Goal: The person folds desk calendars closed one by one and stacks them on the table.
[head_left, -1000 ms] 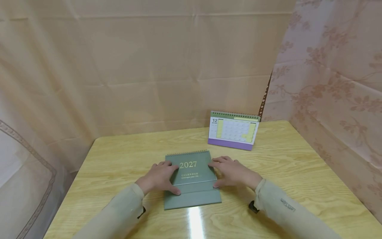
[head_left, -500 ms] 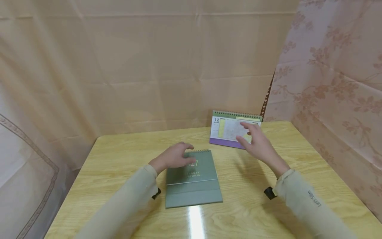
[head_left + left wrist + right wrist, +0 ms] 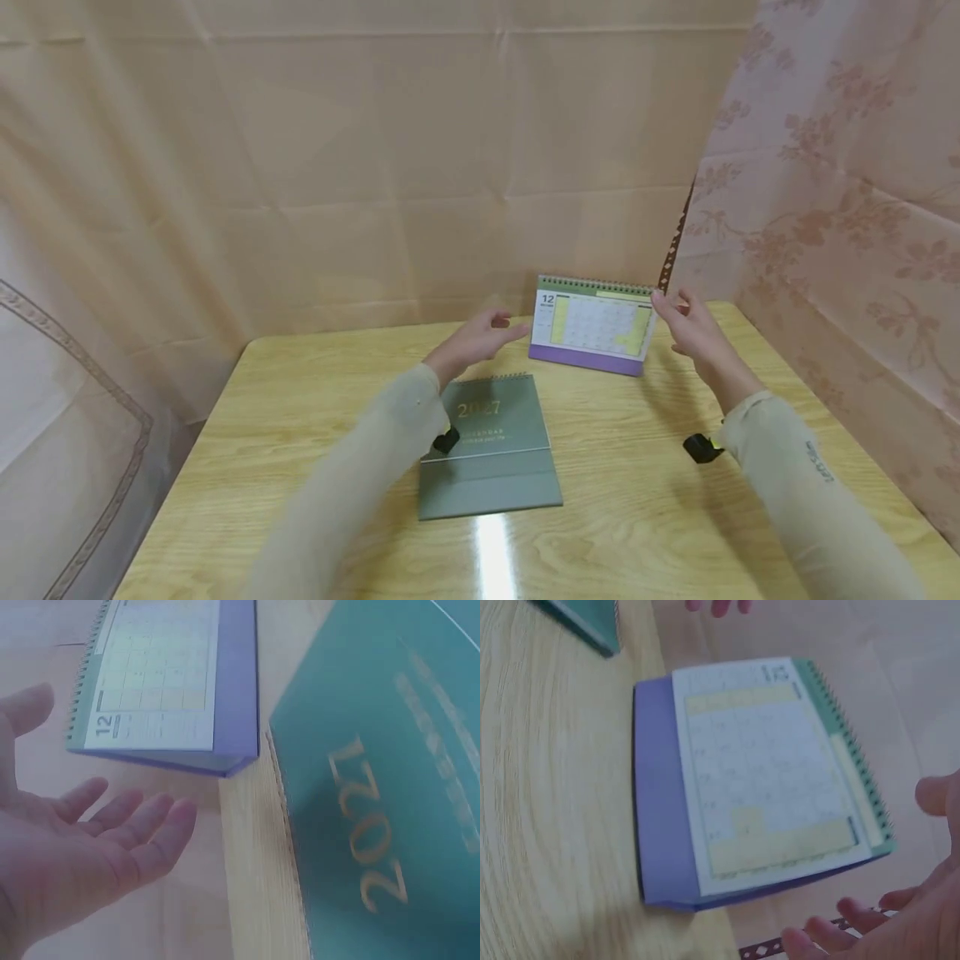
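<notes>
A spiral-bound desk calendar (image 3: 600,325) with a purple base and a page marked 12 stands upright at the back of the table. My left hand (image 3: 483,340) is beside its left edge, with fingers spread and a gap between them and the calendar in the left wrist view. At the other edge, my right hand (image 3: 693,333) has its thumb close to the top corner; in the right wrist view its fingers (image 3: 829,934) are apart from the calendar. Nearer the front is a green 2027 calendar (image 3: 495,479), partly covered by the left forearm.
The wooden table (image 3: 300,417) ends just behind the purple-based calendar, where a beige curtain (image 3: 375,167) hangs. A pink patterned curtain (image 3: 862,208) borders the right side. A light reflection crosses the table's front.
Both hands have left the green calendar's sides and moved up and right, to either side of the purple-based calendar. Both calendars stay in place on the table.
</notes>
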The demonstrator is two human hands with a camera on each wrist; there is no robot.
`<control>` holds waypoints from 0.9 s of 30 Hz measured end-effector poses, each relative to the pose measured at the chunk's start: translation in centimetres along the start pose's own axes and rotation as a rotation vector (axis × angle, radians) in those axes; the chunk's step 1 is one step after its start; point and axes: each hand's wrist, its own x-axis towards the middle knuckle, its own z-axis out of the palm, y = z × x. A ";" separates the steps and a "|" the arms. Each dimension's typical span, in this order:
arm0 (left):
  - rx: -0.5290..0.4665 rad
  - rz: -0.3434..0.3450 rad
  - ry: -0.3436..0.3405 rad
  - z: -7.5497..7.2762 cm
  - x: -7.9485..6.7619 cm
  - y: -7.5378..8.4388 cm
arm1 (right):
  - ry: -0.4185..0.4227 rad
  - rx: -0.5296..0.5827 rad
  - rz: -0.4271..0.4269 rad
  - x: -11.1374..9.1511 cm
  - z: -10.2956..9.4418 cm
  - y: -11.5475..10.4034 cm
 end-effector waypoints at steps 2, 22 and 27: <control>-0.072 -0.003 -0.005 0.4 0.8 0.5 | -0.025 -0.004 0.027 0.2 -0.3 0.2; -0.307 -0.195 -0.052 1.9 4.8 2.8 | -0.285 0.074 0.208 2.6 -0.9 0.8; -0.318 -0.177 -0.060 2.7 5.5 3.3 | -0.308 0.053 0.214 2.8 -0.7 0.4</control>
